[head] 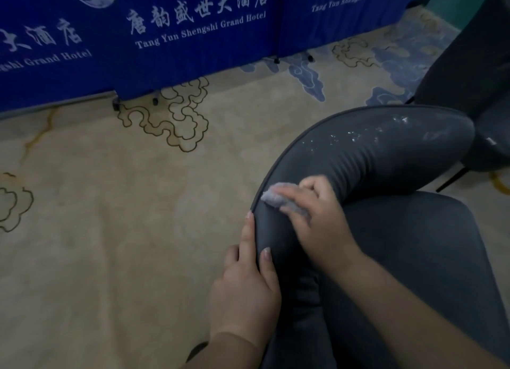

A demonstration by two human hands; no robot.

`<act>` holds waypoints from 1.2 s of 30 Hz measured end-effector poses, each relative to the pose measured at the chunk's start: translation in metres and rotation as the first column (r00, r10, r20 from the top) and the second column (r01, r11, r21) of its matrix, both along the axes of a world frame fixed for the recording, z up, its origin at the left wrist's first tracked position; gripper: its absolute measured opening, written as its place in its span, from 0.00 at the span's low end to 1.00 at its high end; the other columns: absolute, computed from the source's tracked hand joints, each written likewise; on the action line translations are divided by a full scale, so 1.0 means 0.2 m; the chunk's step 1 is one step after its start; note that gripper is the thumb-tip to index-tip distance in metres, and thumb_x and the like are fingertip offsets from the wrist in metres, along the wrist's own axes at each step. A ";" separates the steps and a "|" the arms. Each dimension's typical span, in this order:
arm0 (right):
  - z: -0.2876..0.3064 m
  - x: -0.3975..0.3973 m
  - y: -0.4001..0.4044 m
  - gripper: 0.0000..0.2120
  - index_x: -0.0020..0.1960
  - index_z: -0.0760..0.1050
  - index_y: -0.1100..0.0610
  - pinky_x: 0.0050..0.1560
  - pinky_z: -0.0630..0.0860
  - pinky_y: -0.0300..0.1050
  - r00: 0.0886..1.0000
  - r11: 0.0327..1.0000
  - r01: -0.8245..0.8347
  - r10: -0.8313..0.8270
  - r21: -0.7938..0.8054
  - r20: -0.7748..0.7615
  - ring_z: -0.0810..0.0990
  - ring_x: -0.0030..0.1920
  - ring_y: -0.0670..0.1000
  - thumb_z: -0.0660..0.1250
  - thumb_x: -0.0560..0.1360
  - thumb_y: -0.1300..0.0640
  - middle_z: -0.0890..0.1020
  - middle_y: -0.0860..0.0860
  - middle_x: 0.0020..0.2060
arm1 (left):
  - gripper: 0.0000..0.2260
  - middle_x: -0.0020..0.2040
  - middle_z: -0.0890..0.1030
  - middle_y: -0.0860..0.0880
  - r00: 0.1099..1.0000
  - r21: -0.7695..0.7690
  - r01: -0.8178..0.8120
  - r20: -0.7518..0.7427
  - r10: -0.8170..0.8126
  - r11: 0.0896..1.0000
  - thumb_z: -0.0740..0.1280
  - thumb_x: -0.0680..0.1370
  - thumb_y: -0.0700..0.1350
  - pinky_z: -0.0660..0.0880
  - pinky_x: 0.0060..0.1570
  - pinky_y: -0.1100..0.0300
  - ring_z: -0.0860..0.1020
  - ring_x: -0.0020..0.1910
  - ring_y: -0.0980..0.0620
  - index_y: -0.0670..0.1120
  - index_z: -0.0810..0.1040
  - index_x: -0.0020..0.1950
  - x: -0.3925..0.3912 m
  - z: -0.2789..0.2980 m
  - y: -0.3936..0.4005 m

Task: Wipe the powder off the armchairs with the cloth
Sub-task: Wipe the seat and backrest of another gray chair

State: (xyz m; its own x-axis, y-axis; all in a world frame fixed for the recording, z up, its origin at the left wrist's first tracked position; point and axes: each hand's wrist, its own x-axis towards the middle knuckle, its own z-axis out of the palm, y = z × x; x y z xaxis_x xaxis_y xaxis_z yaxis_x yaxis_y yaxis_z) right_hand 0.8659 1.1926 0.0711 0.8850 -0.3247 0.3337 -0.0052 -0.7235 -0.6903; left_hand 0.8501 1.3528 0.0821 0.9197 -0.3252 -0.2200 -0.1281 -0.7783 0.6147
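Note:
A dark grey armchair with a curved padded backrest fills the lower right. White powder speckles the top of the backrest toward its far right end. My right hand presses a small pale lilac cloth onto the backrest's left curve, fingers curled over it. My left hand rests on the backrest's outer edge just below, index finger straight along the piped seam and thumb on the inner face.
A second dark armchair stands at the right, touching the first. Blue hotel banners on small feet line the back. Beige carpet with cloud patterns spreads left and ahead.

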 end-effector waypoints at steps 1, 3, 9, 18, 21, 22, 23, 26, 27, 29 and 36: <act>0.00 0.06 -0.06 0.16 0.60 0.80 0.52 0.56 0.72 0.41 0.999 0.999 0.052 -0.051 -0.018 0.006 0.73 0.48 0.50 0.65 0.74 0.57 0.69 0.51 0.47 | 0.25 0.64 0.71 0.53 1.000 -0.005 -0.005 0.006 0.005 1.000 0.38 0.72 0.64 0.73 0.49 0.53 0.78 0.52 0.46 0.73 0.34 0.67 0.00 0.00 0.00; 0.00 0.13 -0.11 0.16 0.61 0.79 0.52 0.59 0.71 0.39 0.992 0.991 0.125 -0.126 0.039 0.021 0.74 0.48 0.50 0.65 0.74 0.60 0.68 0.50 0.47 | 0.27 0.64 0.72 0.52 0.999 -0.007 -0.015 0.029 0.015 1.000 0.39 0.72 0.65 0.73 0.48 0.53 0.78 0.52 0.45 0.70 0.38 0.71 -0.01 0.00 -0.01; -0.01 -0.33 0.25 0.17 0.62 0.74 0.43 0.56 0.69 0.31 0.999 0.980 -0.037 0.034 0.195 0.017 0.72 0.51 0.43 0.62 0.75 0.56 0.67 0.46 0.48 | 0.26 0.67 0.70 0.49 0.998 0.064 -0.031 -0.045 0.034 0.997 0.51 0.81 0.54 0.71 0.48 0.53 0.77 0.54 0.42 0.67 0.41 0.75 0.01 0.04 -0.01; -0.04 -0.28 0.15 0.16 0.60 0.78 0.48 0.54 0.68 0.29 0.998 0.979 0.064 -0.065 0.191 0.000 0.72 0.48 0.43 0.65 0.75 0.61 0.68 0.49 0.47 | 0.24 0.65 0.74 0.48 0.998 -0.024 -0.055 0.007 0.055 0.998 0.50 0.81 0.52 0.73 0.48 0.51 0.78 0.51 0.42 0.65 0.48 0.76 0.00 0.05 0.00; -0.08 -0.55 0.31 0.15 0.60 0.78 0.49 0.53 0.70 0.30 0.999 0.967 0.002 -0.011 0.256 0.032 0.74 0.49 0.42 0.64 0.75 0.58 0.69 0.48 0.48 | 0.24 0.65 0.75 0.47 0.998 -0.044 -0.063 0.015 0.064 0.997 0.51 0.81 0.51 0.74 0.49 0.50 0.78 0.52 0.41 0.65 0.49 0.76 0.00 0.04 -0.01; -0.10 -0.59 0.32 0.14 0.59 0.78 0.49 0.52 0.71 0.30 0.999 0.965 0.025 -0.035 0.262 0.035 0.75 0.49 0.42 0.64 0.75 0.57 0.70 0.48 0.48 | 0.24 0.66 0.75 0.47 0.998 -0.052 -0.065 0.017 0.066 0.997 0.51 0.81 0.51 0.74 0.50 0.50 0.77 0.53 0.40 0.65 0.50 0.76 0.00 0.03 -0.01; -0.11 -0.57 0.32 0.12 0.57 0.79 0.48 0.51 0.70 0.29 0.997 0.964 0.064 -0.073 0.259 0.027 0.74 0.48 0.41 0.65 0.75 0.56 0.70 0.48 0.48 | 0.23 0.66 0.74 0.47 0.998 -0.066 -0.062 0.023 0.064 0.996 0.50 0.81 0.52 0.73 0.51 0.50 0.77 0.54 0.40 0.64 0.51 0.76 0.00 0.03 -0.01; -0.10 -0.34 0.23 0.13 0.57 0.78 0.45 0.53 0.67 0.26 0.973 0.956 0.219 -0.228 0.194 0.026 0.72 0.46 0.41 0.64 0.75 0.54 0.67 0.48 0.46 | 0.25 0.69 0.72 0.48 0.998 -0.152 -0.039 0.033 0.044 0.988 0.48 0.78 0.55 0.70 0.57 0.55 0.75 0.60 0.43 0.62 0.54 0.76 0.00 0.01 0.00; -0.10 -0.24 0.19 0.13 0.58 0.78 0.47 0.54 0.68 0.27 0.960 0.941 0.264 -0.277 0.211 0.034 0.73 0.46 0.42 0.65 0.75 0.56 0.67 0.48 0.47 | 0.26 0.70 0.72 0.49 0.999 -0.175 -0.037 0.027 0.042 0.984 0.48 0.77 0.56 0.68 0.58 0.59 0.74 0.62 0.46 0.62 0.55 0.76 0.00 0.00 0.00; -0.10 -0.11 0.13 0.14 0.59 0.80 0.52 0.56 0.70 0.31 0.936 0.907 0.324 -0.349 0.268 0.048 0.75 0.47 0.47 0.67 0.75 0.62 0.68 0.50 0.48 | 0.26 0.71 0.71 0.51 0.999 -0.201 -0.041 0.013 0.045 0.979 0.48 0.77 0.56 0.63 0.57 0.63 0.72 0.65 0.49 0.61 0.55 0.76 0.00 -0.01 0.00; -0.08 -0.38 0.30 0.17 0.58 0.79 0.49 0.55 0.68 0.26 0.956 0.901 0.267 -0.291 0.343 0.021 0.75 0.50 0.40 0.69 0.73 0.65 0.71 0.49 0.49 | 0.24 0.69 0.71 0.51 0.996 -0.141 0.067 -0.057 -0.075 0.988 0.49 0.82 0.54 0.68 0.61 0.58 0.72 0.63 0.50 0.64 0.47 0.76 0.06 0.04 0.01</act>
